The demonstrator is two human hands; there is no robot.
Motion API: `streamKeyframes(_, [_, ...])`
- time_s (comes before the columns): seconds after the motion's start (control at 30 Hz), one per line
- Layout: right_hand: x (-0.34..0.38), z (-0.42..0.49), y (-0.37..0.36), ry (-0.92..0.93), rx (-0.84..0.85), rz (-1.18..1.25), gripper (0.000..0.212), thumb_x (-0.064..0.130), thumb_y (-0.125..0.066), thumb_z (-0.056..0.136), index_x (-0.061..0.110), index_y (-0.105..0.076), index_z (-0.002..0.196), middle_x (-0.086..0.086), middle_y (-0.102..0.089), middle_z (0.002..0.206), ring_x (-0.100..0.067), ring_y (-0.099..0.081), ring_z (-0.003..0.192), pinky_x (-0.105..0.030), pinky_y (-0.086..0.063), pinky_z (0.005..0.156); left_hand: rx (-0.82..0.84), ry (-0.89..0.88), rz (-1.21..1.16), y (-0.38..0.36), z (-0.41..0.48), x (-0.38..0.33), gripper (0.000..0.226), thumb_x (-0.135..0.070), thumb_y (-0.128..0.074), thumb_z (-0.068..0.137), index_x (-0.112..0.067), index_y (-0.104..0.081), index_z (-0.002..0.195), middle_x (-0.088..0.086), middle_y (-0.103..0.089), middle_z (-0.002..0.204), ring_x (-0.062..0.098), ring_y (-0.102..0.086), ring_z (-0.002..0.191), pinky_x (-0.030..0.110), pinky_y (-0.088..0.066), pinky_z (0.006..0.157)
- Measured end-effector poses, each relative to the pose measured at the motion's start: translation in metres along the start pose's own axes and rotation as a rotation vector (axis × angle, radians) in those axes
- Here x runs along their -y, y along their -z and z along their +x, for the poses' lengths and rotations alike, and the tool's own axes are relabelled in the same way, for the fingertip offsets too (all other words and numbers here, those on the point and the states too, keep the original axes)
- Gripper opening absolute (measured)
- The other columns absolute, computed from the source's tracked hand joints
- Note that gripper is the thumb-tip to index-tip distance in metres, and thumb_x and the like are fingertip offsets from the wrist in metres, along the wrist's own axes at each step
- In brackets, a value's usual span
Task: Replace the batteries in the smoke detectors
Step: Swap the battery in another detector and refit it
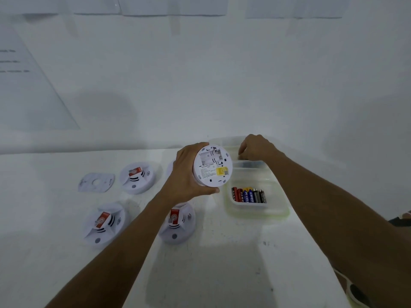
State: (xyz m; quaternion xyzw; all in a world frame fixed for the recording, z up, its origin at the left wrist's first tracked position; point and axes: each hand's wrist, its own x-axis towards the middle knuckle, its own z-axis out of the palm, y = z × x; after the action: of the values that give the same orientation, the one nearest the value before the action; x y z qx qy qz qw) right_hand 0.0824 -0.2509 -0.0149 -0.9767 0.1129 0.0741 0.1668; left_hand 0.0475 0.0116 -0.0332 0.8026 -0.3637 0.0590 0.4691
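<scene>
- Cylindrical batteries (249, 195) are held in the near translucent tub (255, 210) on the desk (222, 263).
- The far tub (231, 141) is entered by the right hand (255, 147); whether anything is gripped cannot be told.
- The round white smoke detector (213, 167) is clasped aloft by the left hand (186, 172).

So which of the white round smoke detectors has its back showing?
The white round smoke detector gripped in the left hand: its yellow label and battery bay face the camera; three red-stickered detectors lie face up.
</scene>
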Motion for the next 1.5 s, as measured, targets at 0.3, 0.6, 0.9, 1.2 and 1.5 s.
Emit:
streamKeyframes(0.3, [0.014, -0.047, 0.025, 0.052, -0.297, 0.579, 0.009, 0.015, -0.078, 0.079, 0.012, -0.073, 0.085, -0.005, -0.073, 0.081, -0.007, -0.063, 0.064, -0.016, -0.047, 0.053, 0.001, 0.027, -0.005, -0.004, -0.002, 0.004, 0.101, -0.058, -0.083, 0.049, -0.035, -0.035, 0.135, -0.022, -0.042, 0.134, -0.007, -0.032, 0.126, 0.028, -0.028, 0.109])
streamKeyframes(0.6, [0.061, -0.127, 0.006, 0.135, -0.492, 0.977, 0.007, 0.017, -0.077, 0.081, 0.017, -0.070, 0.081, 0.006, -0.071, 0.079, -0.009, -0.064, 0.077, -0.018, -0.049, 0.069, -0.043, -0.027, -0.059, -0.007, -0.003, -0.022, 0.087, -0.049, -0.089, 0.049, -0.031, -0.048, 0.124, -0.013, -0.057, 0.117, 0.006, -0.051, 0.114, 0.038, -0.042, 0.101])
streamKeyframes(0.9, [0.088, -0.145, -0.043, 0.144, -0.709, 0.961, 0.004, 0.019, -0.073, 0.086, 0.016, -0.072, 0.087, 0.010, -0.062, 0.107, -0.006, -0.062, 0.100, -0.030, -0.052, 0.091, -0.065, -0.030, -0.069, -0.003, -0.010, -0.028, 0.077, -0.063, -0.080, 0.060, -0.037, -0.045, 0.124, -0.013, -0.058, 0.117, 0.017, -0.058, 0.110, 0.041, -0.049, 0.099])
streamKeyframes(1.2, [0.085, -0.154, -0.057, 0.310, -0.735, 0.584, 0.021, 0.015, -0.066, 0.090, 0.007, -0.075, 0.107, -0.011, -0.060, 0.134, 0.001, -0.049, 0.114, 0.003, -0.031, 0.092, -0.066, 0.019, -0.075, -0.005, -0.018, -0.022, 0.089, -0.084, -0.065, 0.053, -0.039, -0.041, 0.125, -0.024, -0.045, 0.126, 0.002, -0.048, 0.116, 0.021, -0.036, 0.108])
streamKeyframes(1.5, [0.024, -0.103, 0.013, 0.206, -0.468, 0.507, 0.008, 0.019, -0.067, 0.090, 0.018, -0.073, 0.095, 0.007, -0.072, 0.086, -0.003, -0.066, 0.071, -0.026, -0.055, 0.071, -0.112, -0.014, 0.008, 0.003, -0.009, -0.014, 0.097, -0.066, -0.076, 0.049, -0.036, -0.036, 0.132, -0.026, -0.039, 0.130, -0.012, -0.030, 0.123, 0.024, -0.025, 0.106])
